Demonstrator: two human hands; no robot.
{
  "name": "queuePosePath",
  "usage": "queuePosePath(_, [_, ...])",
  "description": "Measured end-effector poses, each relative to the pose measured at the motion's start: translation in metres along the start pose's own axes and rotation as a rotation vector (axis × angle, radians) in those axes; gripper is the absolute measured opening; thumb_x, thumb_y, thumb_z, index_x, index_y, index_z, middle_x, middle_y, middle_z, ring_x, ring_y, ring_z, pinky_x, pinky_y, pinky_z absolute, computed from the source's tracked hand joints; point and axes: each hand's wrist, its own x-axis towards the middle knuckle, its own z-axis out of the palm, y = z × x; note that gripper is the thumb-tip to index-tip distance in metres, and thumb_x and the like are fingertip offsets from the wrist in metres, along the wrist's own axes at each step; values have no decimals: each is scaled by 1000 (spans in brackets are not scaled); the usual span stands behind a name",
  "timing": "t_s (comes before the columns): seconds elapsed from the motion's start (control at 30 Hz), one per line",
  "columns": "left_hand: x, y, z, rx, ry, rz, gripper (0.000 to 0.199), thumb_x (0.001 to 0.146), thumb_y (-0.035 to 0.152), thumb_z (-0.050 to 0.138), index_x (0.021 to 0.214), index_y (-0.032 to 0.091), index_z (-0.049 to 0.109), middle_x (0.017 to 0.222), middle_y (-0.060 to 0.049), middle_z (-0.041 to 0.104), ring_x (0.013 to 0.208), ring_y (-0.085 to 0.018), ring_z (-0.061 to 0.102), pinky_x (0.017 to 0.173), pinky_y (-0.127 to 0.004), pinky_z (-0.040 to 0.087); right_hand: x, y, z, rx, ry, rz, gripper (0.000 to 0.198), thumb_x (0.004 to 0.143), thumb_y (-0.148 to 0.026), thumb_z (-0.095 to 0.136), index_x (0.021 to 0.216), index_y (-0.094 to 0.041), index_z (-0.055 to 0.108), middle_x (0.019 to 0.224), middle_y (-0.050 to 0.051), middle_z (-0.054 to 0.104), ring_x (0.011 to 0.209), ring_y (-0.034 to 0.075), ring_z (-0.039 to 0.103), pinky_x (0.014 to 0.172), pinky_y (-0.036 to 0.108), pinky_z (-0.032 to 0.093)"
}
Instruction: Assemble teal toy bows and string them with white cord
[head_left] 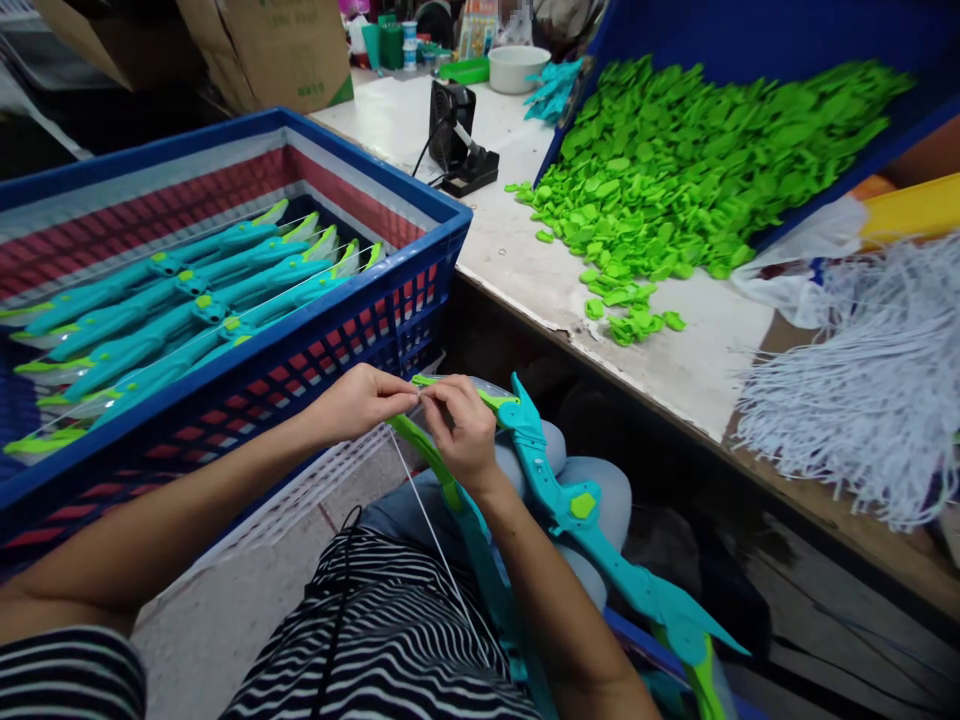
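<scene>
A turquoise and green toy bow (559,490) lies across my lap, its green tip up near my hands. Beside it, a second turquoise piece with a green end (420,447) runs under my right forearm. My left hand (364,403) and my right hand (461,425) meet fingertip to fingertip at the bow's tip, both pinched closed. A white string (424,505) hangs from just below the fingers down across my striped shirt. The string's end appears to be between my fingertips, though the fingers hide most of it.
A blue crate (420,215) at the left holds several strung toy bows (202,285). On the worktable (517,260) are a heap of green plastic pieces (652,170) spilling from a blue bin, a small black fan (452,125), a white bowl (517,70) and a bundle of white strings (862,390).
</scene>
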Motion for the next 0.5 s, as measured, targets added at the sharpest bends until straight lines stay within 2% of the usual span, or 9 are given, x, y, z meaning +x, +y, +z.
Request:
queuePosePath(0.1, [-1,2,4,32,11,56,28,74,36,55,71,15,73,66,-2,69,62,-17,59,57,-23,44,-2,2,6,-94,3,24,12,89,-16,47,81,-19,56,80,4,57,75,14,56,67,26,48])
queuePosePath(0.17, [-2,3,6,-2,58,80,27,74,35,56,71,15,73,69,-3,70,65,-17,61,59,-24,46,-3,1,8,-121,29,81,13,88,-16,46,79,-19,55,78,3,57,74,14,56,66,26,47])
queuePosePath(0.23, [-7,0,7,-80,131,66,27,74,36,59,81,15,73,77,-5,72,68,-18,62,59,-24,47,-7,2,3,-97,34,126,13,89,-17,46,80,-19,55,78,3,58,75,14,57,68,27,48])
queuePosePath(0.3, [-18,-11,10,-189,294,25,33,75,39,60,95,15,70,90,-7,71,71,-18,63,53,-22,46,-18,8,-14,-92,24,157,11,90,-19,47,85,-19,57,81,3,61,78,15,58,71,28,48])
queuePosePath(0.33, [-27,-20,12,-229,422,-1,36,77,41,59,100,15,68,93,-8,70,71,-17,63,50,-21,44,-28,13,-28,-128,25,169,10,90,-21,48,89,-19,57,84,3,62,80,16,59,73,29,48])
queuePosePath(0.4, [-48,-42,21,-207,645,-40,31,81,41,56,96,15,66,88,-7,68,68,-15,62,47,-20,43,-55,27,-61,-303,32,204,12,90,-25,50,96,-19,58,91,6,63,87,19,58,78,33,48])
queuePosePath(0.43, [-60,-55,28,-125,681,-31,26,83,39,55,89,16,66,80,-5,67,65,-14,61,49,-20,44,-72,34,-79,-428,22,229,16,89,-29,51,99,-19,59,94,8,62,90,21,57,80,35,47])
queuePosePath(0.47, [-70,-67,38,-7,585,15,22,84,35,55,82,16,65,74,-4,66,65,-14,61,54,-21,48,-91,40,-95,-560,-8,262,21,89,-32,52,102,-18,59,98,10,62,94,23,56,82,38,46])
queuePosePath(0.5, [-78,-78,51,99,411,129,19,85,31,54,80,16,66,73,-4,66,67,-14,61,60,-24,51,-109,44,-109,-689,-55,302,26,88,-36,52,105,-17,59,102,12,61,97,26,54,84,40,45])
